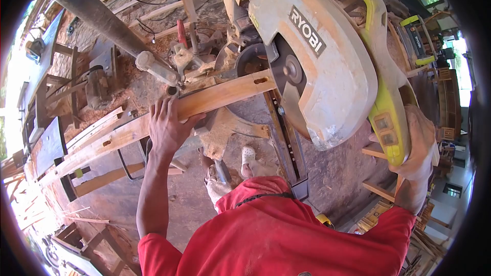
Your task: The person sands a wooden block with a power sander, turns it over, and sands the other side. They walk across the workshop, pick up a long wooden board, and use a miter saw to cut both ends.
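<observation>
A long wooden board with slots cut in it lies across the base of a miter saw. My left hand is closed over the board, thumb on its near side and fingers over the far edge. My right hand is wrapped round the saw's yellow-green handle. The round blade shows through the guard beside the board's right end; whether they touch I cannot tell. A metal clamp post stands by the board near my left hand.
Sawdust and wood strips lie on the ground behind the saw. A dark metal tube slants in from the upper left. Wooden frames stand at the lower left. My shod feet show below the saw, and a second yellow-green tool is at the upper right.
</observation>
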Demonstrator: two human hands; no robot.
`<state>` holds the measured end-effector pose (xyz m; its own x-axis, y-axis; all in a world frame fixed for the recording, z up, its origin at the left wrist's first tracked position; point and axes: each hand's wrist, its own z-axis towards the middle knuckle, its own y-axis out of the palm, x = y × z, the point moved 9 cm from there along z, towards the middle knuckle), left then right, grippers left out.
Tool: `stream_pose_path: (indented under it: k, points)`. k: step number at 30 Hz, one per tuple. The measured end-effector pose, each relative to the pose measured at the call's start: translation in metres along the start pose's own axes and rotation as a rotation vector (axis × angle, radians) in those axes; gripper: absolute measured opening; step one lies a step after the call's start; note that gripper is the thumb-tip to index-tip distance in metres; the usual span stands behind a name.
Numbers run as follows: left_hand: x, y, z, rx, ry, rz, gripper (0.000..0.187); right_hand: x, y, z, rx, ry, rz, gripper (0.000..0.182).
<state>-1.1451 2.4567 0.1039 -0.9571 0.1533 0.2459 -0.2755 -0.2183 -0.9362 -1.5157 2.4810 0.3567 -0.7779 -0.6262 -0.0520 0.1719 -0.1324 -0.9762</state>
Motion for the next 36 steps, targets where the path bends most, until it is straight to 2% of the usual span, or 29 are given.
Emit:
stream_pose_path:
  k: [6, 11, 15, 17, 18, 19, 21, 23, 24, 27, 29, 31, 35, 36]
  points:
    - [0.0, -0.002, 0.0, 0.009, -0.011, -0.003, 0.076, 0.004, 0.002, -0.005, -0.012, -0.001, 0.012, 0.06]
    - [-0.002, 0.001, -0.001, 0.018, -0.004, -0.004, 0.075, 0.007, -0.001, -0.011, -0.025, -0.002, -0.175, 0.068]
    - [-0.001, 0.001, -0.002, 0.039, 0.029, 0.002, 0.073, 0.023, -0.017, 0.001, -0.059, 0.055, -0.036, 0.065]
    - [0.002, -0.001, -0.001, 0.052, 0.043, 0.004, 0.072, 0.017, -0.037, 0.018, 0.038, 0.007, -0.008, 0.061]
    - [0.0, 0.001, -0.001, 0.024, 0.018, 0.001, 0.072, 0.019, -0.048, 0.016, 0.066, -0.103, -0.06, 0.066]
    - [-0.002, 0.003, -0.001, -0.003, -0.007, -0.002, 0.071, 0.018, -0.055, 0.021, 0.076, -0.101, -0.067, 0.066]
    - [-0.003, 0.001, 0.0, -0.023, -0.019, -0.017, 0.074, 0.026, -0.07, 0.034, 0.101, 0.036, -0.079, 0.076]
    - [-0.006, 0.007, -0.002, -0.034, -0.037, 0.016, 0.078, 0.027, -0.086, 0.047, 0.178, 0.046, -0.134, 0.079]
    - [-0.001, 0.0, -0.003, 0.098, 0.03, 0.031, 0.072, 0.029, -0.095, 0.054, 0.239, 0.058, -0.185, 0.081]
    - [0.002, -0.004, -0.004, 0.106, 0.043, -0.01, 0.074, 0.055, -0.125, 0.069, 0.374, 0.044, -0.266, 0.086]
    - [0.0, -0.005, -0.004, 0.118, 0.035, -0.003, 0.076, 0.076, -0.138, 0.082, 0.458, 0.109, -0.21, 0.085]
    - [0.002, -0.007, -0.004, 0.151, 0.062, -0.059, 0.076, 0.063, -0.144, 0.099, 0.473, -0.031, -0.341, 0.082]
    - [0.004, -0.011, -0.004, 0.158, 0.053, -0.063, 0.073, 0.082, -0.142, 0.087, 0.449, -0.122, -0.425, 0.075]
    - [0.001, -0.007, -0.005, 0.126, 0.037, -0.06, 0.074, 0.097, -0.135, 0.08, 0.492, 0.016, -0.351, 0.072]
